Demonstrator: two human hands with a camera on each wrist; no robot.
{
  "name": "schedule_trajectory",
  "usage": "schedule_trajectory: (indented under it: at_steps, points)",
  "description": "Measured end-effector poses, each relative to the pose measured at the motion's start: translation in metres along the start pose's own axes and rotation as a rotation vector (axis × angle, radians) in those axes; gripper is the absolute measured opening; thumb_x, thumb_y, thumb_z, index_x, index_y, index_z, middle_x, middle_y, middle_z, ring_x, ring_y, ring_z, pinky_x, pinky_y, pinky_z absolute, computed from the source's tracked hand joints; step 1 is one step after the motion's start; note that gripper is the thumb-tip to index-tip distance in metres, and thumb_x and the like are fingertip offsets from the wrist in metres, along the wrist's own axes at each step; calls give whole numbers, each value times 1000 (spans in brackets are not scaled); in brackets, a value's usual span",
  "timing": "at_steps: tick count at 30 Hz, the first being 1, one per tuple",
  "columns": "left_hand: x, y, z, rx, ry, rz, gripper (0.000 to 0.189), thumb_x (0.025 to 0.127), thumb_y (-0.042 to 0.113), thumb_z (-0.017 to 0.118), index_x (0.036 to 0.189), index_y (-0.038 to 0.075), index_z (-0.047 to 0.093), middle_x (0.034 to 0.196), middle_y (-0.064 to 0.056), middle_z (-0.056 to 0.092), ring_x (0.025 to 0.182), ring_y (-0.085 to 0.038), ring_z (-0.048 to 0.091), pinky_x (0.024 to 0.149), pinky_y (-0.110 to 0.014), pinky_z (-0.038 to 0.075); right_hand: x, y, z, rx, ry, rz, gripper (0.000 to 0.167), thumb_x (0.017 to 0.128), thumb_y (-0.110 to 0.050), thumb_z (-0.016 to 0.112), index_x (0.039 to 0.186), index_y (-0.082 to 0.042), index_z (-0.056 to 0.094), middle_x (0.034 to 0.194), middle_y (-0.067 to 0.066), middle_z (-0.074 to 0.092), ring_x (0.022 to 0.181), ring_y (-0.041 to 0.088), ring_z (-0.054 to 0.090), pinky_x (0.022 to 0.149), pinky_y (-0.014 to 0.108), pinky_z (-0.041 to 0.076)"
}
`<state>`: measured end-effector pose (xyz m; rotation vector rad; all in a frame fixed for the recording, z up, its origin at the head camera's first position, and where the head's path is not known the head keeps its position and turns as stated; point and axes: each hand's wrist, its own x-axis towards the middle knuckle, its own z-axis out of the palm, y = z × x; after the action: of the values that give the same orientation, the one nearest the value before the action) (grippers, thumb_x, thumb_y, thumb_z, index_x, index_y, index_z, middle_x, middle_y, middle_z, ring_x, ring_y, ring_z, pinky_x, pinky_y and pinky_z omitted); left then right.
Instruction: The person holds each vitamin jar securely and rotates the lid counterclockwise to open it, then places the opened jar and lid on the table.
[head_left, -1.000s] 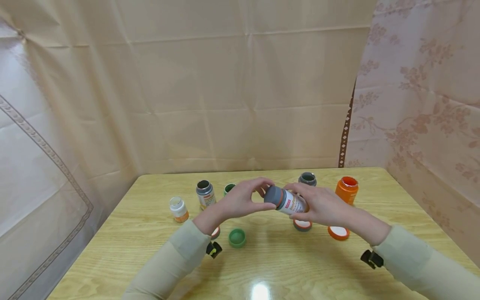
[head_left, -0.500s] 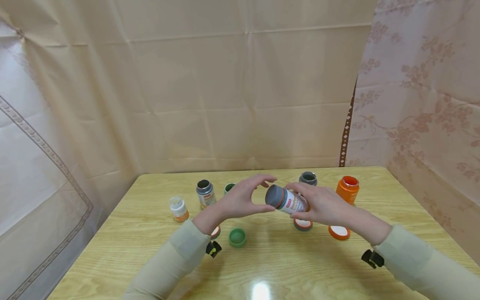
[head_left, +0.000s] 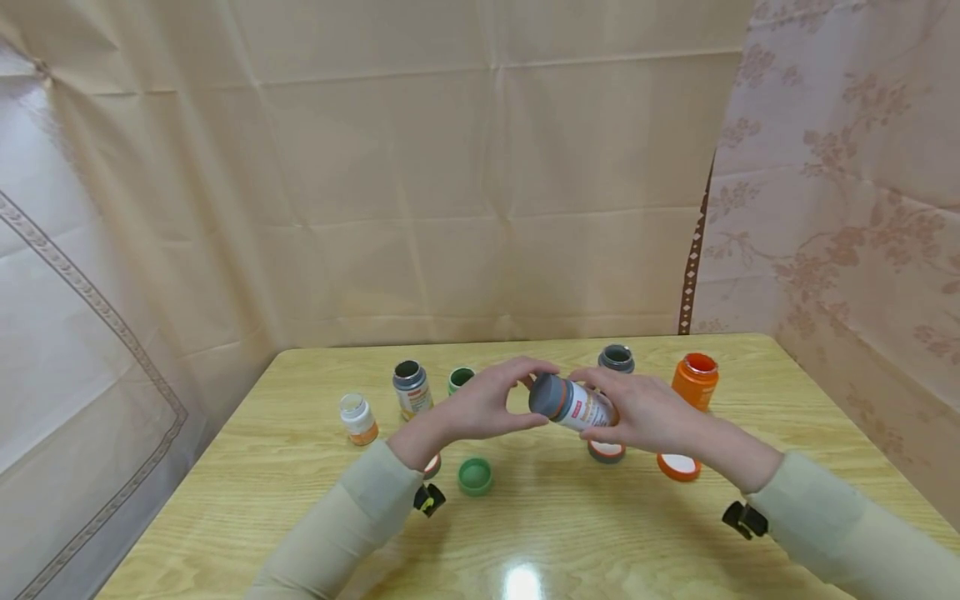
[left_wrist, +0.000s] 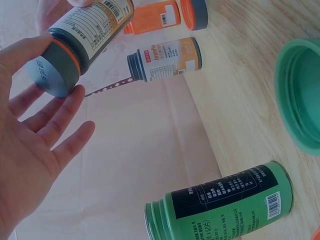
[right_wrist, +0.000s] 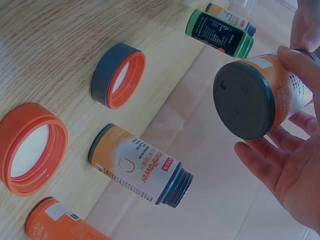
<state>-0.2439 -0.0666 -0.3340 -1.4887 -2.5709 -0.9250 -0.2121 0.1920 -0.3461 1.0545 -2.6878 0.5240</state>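
A grey bottle with a white label (head_left: 581, 406) is held on its side above the wooden table (head_left: 262, 467). My right hand (head_left: 622, 408) grips its body, and the dark base (right_wrist: 244, 100) faces the right wrist camera between thumb and fingers (right_wrist: 280, 160). My left hand (head_left: 534, 395) curls round the bottle's grey cap (head_left: 546, 394). In the left wrist view the thumb lies on top of the cap (left_wrist: 57, 67) and the fingers (left_wrist: 60, 120) touch it from below. An orange ring shows under the cap.
Open bottles stand behind the hands: white (head_left: 357, 418), grey (head_left: 410, 387), green (head_left: 460, 379), grey (head_left: 616, 358), orange (head_left: 694, 379). Loose caps lie nearer: green (head_left: 475, 476), grey (head_left: 605, 451), orange (head_left: 678, 466). Curtains close off the far and side edges.
Half a second ago my left hand's fingers had spread off the cap; now they have closed round it again. The right hand and bottle have stayed put.
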Motion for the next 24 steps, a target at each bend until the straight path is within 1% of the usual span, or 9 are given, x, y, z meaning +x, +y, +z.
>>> schedule_trajectory:
  at_steps: [5,10,13,16,18,20,22,24]
  points:
    - [-1,1,-1,11,-2,-37,56,88,28,74,135,9,51,116,3,60,94,-8,57,82,-24,47,0,0,0,9,-1,1,62,78,-35,82,130,-21,52,105,-5,61,79,10,55,62,27,46]
    - [-1,2,-1,33,6,-58,52,90,33,71,132,9,52,106,5,61,87,-11,59,68,-22,48,1,-1,-1,6,1,3,62,78,-36,82,131,-21,52,104,-5,61,76,9,55,60,26,45]
    - [0,3,-1,50,7,-82,50,90,36,71,129,11,53,101,7,61,85,-11,60,64,-22,48,1,-1,-2,3,0,5,61,79,-37,81,131,-22,51,104,-5,60,75,8,55,58,25,45]
    - [1,3,-1,57,3,-116,50,89,40,70,128,12,54,98,6,61,85,-12,60,65,-23,48,1,-1,-2,2,-4,8,61,80,-37,80,131,-22,51,104,-4,60,75,8,55,58,24,45]
    - [1,4,-1,60,-2,-140,56,89,44,69,132,12,52,102,5,62,87,-12,60,66,-23,48,0,-1,-3,3,-7,10,61,80,-36,80,131,-22,51,104,-4,60,75,8,54,59,25,45]
    - [1,4,-1,58,3,-155,63,88,45,69,138,13,47,111,2,62,91,-11,59,69,-25,49,0,-1,-3,3,-7,8,61,80,-35,81,131,-22,51,104,-4,60,75,9,55,59,25,46]
    - [0,3,0,59,18,-151,71,87,45,71,143,15,40,122,1,59,97,-11,59,74,-28,49,0,-1,-3,-1,-5,5,62,79,-34,82,131,-22,50,104,-4,60,76,9,55,60,25,46]
    - [-1,1,0,49,41,-124,77,86,42,73,147,16,34,132,1,55,104,-12,58,81,-31,48,-1,-1,-2,-7,1,-1,62,78,-33,83,130,-22,51,104,-4,60,76,9,55,61,25,46]
